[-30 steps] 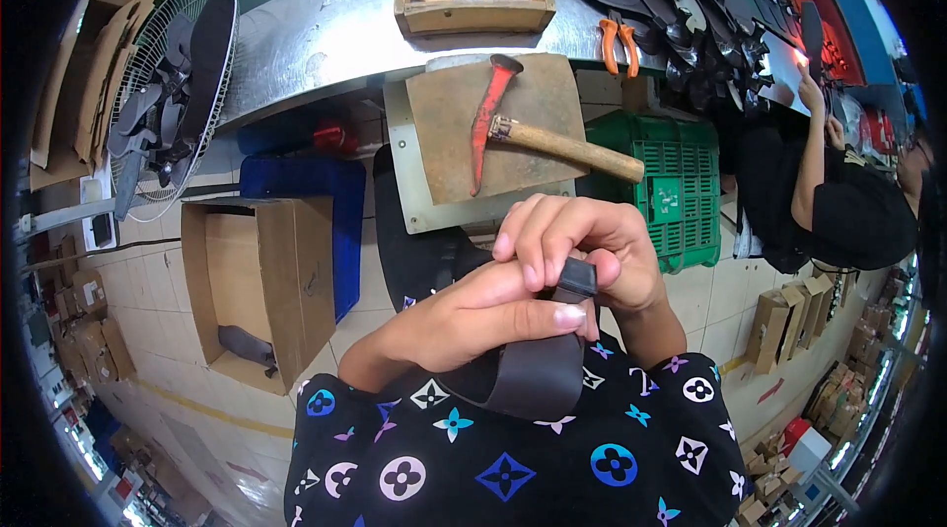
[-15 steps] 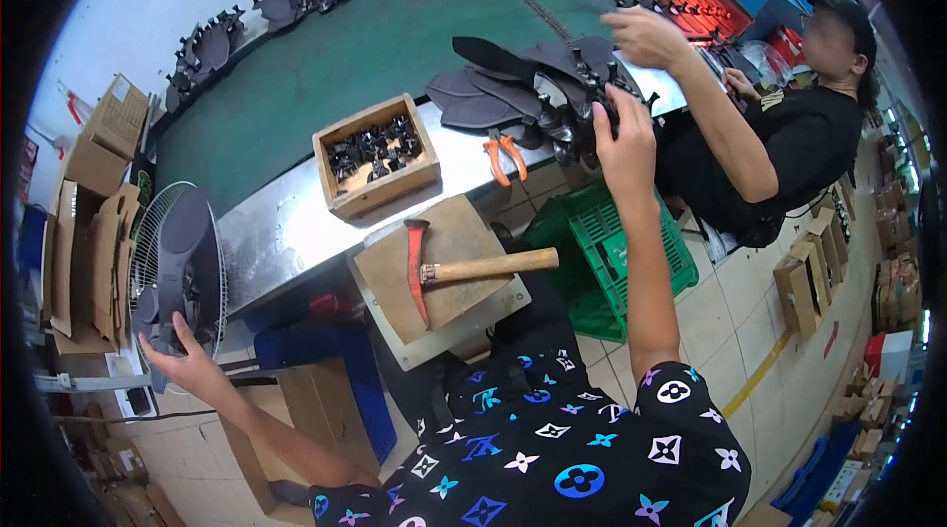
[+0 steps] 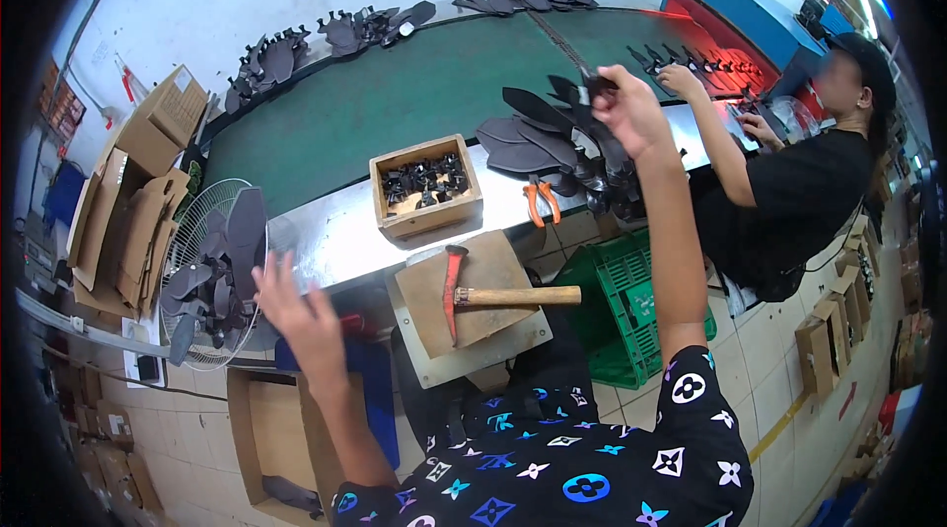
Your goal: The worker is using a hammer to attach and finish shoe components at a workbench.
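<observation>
Above the counter [image 3: 335,241], her right hand [image 3: 623,105] pinches a dark strap [image 3: 590,85] at fingertips; left hand [image 3: 296,315] spread, empty.

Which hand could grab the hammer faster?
Probably the left hand: it is open and empty, lower down beside the fan, nearer the hammer. The right hand is raised, holding a dark piece.

Black shirt, colourful flower-and-star print
</observation>
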